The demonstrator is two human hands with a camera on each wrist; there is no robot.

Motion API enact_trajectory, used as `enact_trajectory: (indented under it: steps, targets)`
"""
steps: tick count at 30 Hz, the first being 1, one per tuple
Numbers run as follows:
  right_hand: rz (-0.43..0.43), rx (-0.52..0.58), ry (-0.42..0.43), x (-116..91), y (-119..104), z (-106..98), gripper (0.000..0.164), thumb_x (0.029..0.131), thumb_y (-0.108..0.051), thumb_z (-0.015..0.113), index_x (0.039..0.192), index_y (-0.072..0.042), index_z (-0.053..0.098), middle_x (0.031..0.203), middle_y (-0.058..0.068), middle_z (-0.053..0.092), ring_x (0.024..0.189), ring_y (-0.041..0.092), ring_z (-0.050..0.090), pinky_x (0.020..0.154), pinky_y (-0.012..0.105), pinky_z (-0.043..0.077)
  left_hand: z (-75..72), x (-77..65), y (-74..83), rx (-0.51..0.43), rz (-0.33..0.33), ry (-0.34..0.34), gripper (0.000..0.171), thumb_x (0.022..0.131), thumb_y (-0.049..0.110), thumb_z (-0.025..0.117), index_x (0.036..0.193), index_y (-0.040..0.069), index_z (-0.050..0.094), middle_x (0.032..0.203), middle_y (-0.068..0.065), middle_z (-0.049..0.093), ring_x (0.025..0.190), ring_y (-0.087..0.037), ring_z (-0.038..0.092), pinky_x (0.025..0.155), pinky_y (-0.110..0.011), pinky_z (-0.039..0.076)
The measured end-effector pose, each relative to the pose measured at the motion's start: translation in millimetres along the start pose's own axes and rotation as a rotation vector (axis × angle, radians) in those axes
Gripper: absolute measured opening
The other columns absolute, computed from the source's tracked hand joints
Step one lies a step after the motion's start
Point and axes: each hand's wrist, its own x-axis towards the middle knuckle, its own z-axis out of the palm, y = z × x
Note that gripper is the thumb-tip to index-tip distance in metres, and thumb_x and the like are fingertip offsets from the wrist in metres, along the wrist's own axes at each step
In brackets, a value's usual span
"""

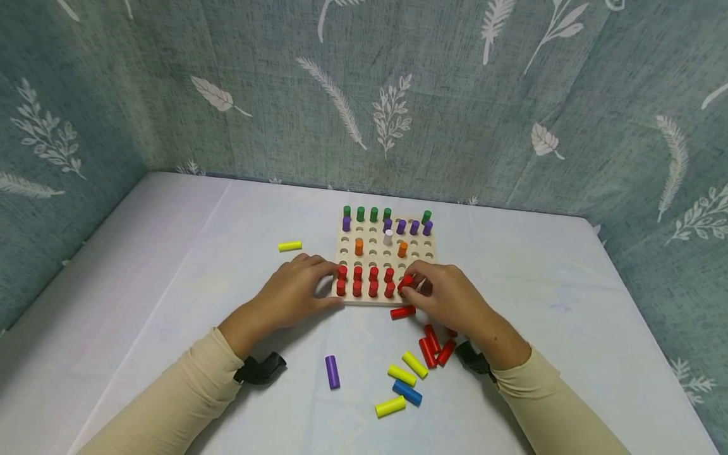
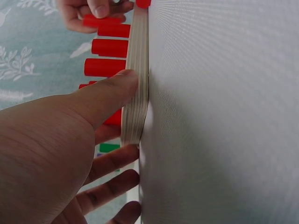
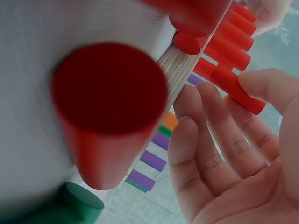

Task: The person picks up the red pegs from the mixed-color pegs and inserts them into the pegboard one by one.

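A wooden pegboard (image 1: pixel 364 301) lies on the table, with two rows of red pegs (image 1: pixel 373 289) standing upright along its near side. My right hand (image 1: pixel 449 291) pinches a red peg (image 3: pixel 238 91) between thumb and fingers at the right end of these rows. That peg tilts over the board, its lower end at the nearest row. Around the board's near left corner lies my left hand (image 1: pixel 296 287), thumb against the front edge and fingers extended along the left side. Farther back stand green pegs (image 1: pixel 373 214), purple pegs (image 1: pixel 401 226), orange pegs (image 1: pixel 359 247) and one white peg (image 1: pixel 388 237).
Loose red pegs (image 1: pixel 428 352) lie near my right wrist, one (image 1: pixel 402 313) just before the board. Yellow pegs (image 1: pixel 390 406), a blue peg (image 1: pixel 407 392) and a purple peg (image 1: pixel 332 372) lie nearer. Another yellow peg (image 1: pixel 290 246) is left of the board; a green peg (image 3: pixel 84 203) is by my right wrist.
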Motion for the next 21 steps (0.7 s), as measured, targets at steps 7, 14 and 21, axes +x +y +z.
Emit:
enact_trajectory:
  steps: [7,14,21]
  targets:
    - [0.010,-0.024,0.004,1.4,-0.1,1.1,0.022,0.091,-0.025,0.074,0.110,-0.016,0.068,0.088,-0.003,0.073,0.078,0.010,0.064,0.070,0.026,0.055,0.1,1.0,-0.4,-0.002,-0.006,-0.009,0.062,0.078,0.044,0.084,0.130,0.015,0.066,0.125,-0.005,0.068,0.116,-0.025,0.058,0.100,-0.049,0.049]
    - [0.006,-0.046,0.021,3.2,-0.6,1.8,0.022,0.091,-0.025,0.075,0.110,-0.017,0.068,0.083,-0.004,0.071,0.076,0.010,0.063,0.068,0.025,0.054,-0.4,0.8,-1.1,0.003,-0.011,-0.003,0.063,0.077,0.044,0.085,0.130,0.016,0.066,0.126,-0.004,0.068,0.116,-0.025,0.058,0.100,-0.048,0.049]
    - [0.031,-0.045,0.030,4.0,-0.1,1.4,0.025,0.091,-0.027,0.074,0.113,-0.016,0.068,0.076,-0.007,0.066,0.070,0.010,0.057,0.064,0.023,0.050,0.2,1.1,-1.4,0.008,-0.017,-0.011,0.062,0.078,0.045,0.084,0.130,0.016,0.066,0.126,-0.004,0.067,0.117,-0.025,0.058,0.100,-0.048,0.049]
